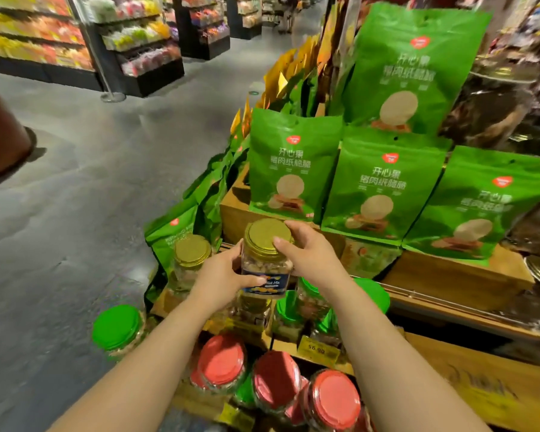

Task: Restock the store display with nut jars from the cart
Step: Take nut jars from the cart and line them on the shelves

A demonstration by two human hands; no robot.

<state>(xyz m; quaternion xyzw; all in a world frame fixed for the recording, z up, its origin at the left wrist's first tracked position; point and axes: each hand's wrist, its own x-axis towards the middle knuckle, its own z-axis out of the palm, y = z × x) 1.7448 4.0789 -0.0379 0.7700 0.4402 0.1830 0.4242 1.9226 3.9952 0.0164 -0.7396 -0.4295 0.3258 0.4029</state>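
I hold a clear nut jar (264,263) with a gold lid and a blue "Nut Mix" label in front of the wooden display. My left hand (222,275) grips its left side around the label. My right hand (309,254) grips the gold lid and the jar's right shoulder. A second gold-lidded jar (191,260) stands on the display shelf just to the left. Green-lidded jars (296,307) sit below the held jar, and red-lidded jars (275,378) fill the lowest tier near me. The cart is not in view.
Green snack bags (384,188) lean in rows on the wooden crates (455,275) behind the jar. A lone green-lidded jar (117,328) sits at the display's left corner. A yellow price tag (317,349) hangs on the shelf edge. Grey aisle floor (85,188) lies to the left.
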